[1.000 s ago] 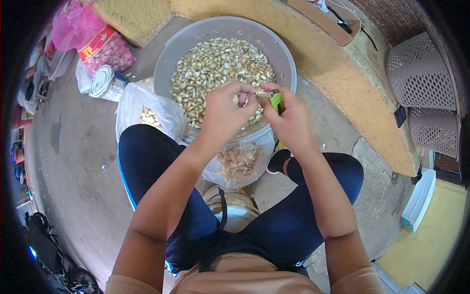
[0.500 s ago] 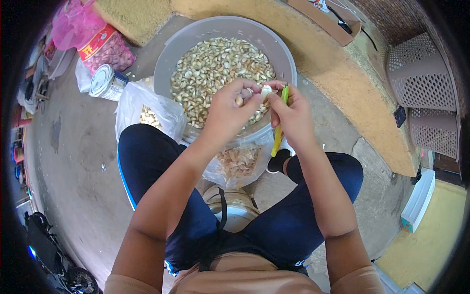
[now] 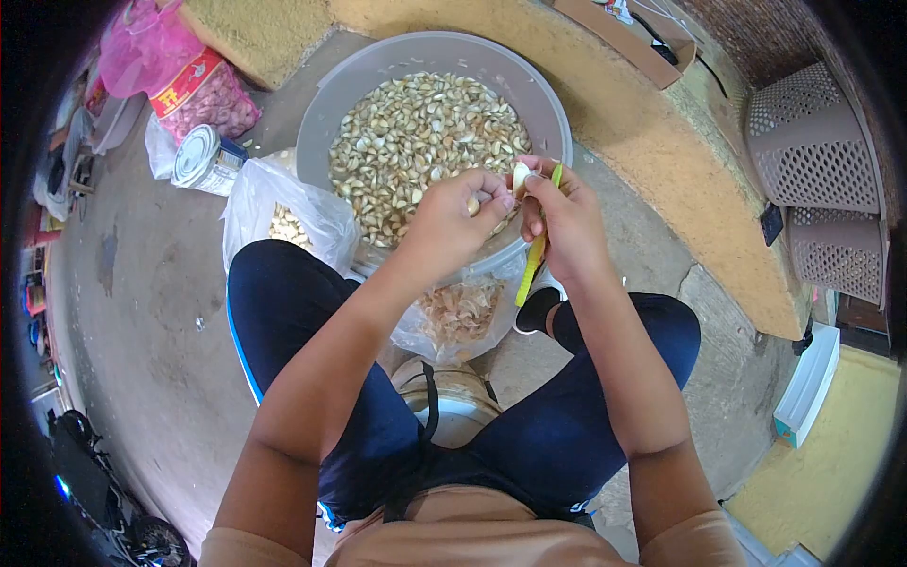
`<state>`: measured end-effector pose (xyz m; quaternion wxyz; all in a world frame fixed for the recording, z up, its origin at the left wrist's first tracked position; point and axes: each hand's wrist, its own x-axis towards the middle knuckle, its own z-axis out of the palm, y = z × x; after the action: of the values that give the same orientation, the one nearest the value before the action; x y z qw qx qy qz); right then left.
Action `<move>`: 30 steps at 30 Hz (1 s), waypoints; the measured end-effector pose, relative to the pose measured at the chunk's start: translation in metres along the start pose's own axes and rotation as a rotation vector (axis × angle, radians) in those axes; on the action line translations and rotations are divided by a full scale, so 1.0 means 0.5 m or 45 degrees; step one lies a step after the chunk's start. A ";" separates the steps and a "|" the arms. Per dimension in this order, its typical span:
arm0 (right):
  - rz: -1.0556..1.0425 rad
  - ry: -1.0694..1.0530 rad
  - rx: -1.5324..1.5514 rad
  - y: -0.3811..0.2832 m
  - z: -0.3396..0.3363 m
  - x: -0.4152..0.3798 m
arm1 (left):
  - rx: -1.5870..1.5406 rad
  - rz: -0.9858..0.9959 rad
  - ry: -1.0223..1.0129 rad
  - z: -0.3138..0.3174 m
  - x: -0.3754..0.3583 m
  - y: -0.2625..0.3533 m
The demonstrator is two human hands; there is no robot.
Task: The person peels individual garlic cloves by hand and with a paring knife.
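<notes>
A garlic clove (image 3: 473,205) is tucked in the curled fingers of my left hand (image 3: 449,215), whose thumb and forefinger are pinched together. In my right hand (image 3: 571,219) are a whitish peeled garlic clove (image 3: 521,176), held upright at the fingertips, and a slim yellow-green knife (image 3: 533,269) lying across the palm. The knife's blade cannot be made out. Both hands are over the near right side of a large grey basin (image 3: 316,123) of unpeeled cloves (image 3: 430,128) in water. Below them, a plastic bag (image 3: 408,337) holds papery garlic skins (image 3: 461,310).
A white plastic bag (image 3: 250,194) with peeled cloves stands left of the basin, beside a can (image 3: 203,161) and a pink mesh sack (image 3: 203,94). Perforated crates (image 3: 812,151) and a low yellow ledge (image 3: 652,180) are at right. My knees flank the skins bag.
My left hand has drawn slightly down and away from the clove in my right fingertips. The clove in my right hand now shows more of its pale surface.
</notes>
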<state>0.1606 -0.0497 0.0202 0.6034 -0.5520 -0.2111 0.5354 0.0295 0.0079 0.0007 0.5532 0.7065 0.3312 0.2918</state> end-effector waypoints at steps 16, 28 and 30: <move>0.533 -0.457 0.427 -0.014 -0.021 -0.002 | -0.268 -0.269 -0.292 -0.038 0.005 0.031; 0.127 -0.353 -0.327 -0.032 -0.007 -0.029 | -1.251 -0.653 -0.362 -0.044 0.009 0.010; 0.082 -0.391 -0.447 -0.030 -0.005 -0.034 | -1.268 -0.653 -0.371 -0.046 0.010 0.010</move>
<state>0.1630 -0.0630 0.0384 0.4416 -0.5670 -0.3725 0.5871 0.0152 0.0247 0.0107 0.9119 0.2910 0.2352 0.1688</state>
